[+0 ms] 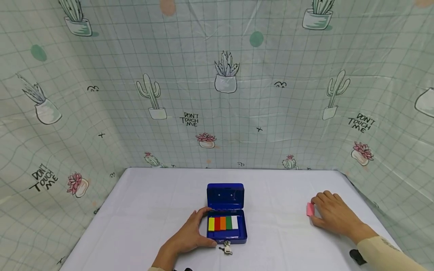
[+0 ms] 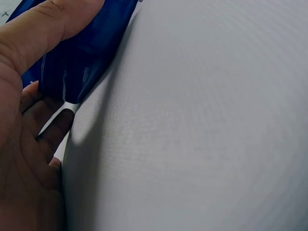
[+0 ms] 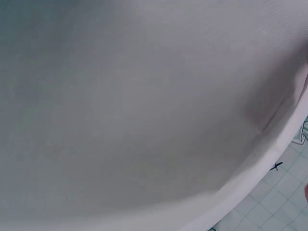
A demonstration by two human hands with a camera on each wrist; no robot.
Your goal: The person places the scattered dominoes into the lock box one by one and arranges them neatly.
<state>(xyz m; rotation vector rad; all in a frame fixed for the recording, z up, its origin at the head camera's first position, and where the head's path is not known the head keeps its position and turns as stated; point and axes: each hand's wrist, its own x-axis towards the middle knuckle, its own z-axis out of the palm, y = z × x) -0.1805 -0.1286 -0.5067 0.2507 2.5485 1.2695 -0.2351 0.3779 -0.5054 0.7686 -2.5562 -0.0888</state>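
Observation:
A blue metal cash box (image 1: 242, 240) stands with its lid (image 1: 225, 195) raised in the head view. Inside lies a row of coloured blocks (image 1: 222, 223): yellow, red, orange, green and white. My left hand (image 1: 190, 234) holds the box's left side, thumb at the front corner and a finger near the hinge. In the left wrist view, the thumb (image 2: 53, 26) lies against the blue wall. Far to the right, my right hand (image 1: 333, 213) pinches a pink block (image 1: 310, 209) at the white table. The right wrist view does not clearly show that hand.
A small lock with keys (image 1: 226, 248) sits at the box's front. The white tabletop (image 1: 152, 199) ends at a patterned cloth (image 1: 217, 109) behind and at both sides. Under the right forearm shows a dark object (image 1: 357, 256), its kind unclear.

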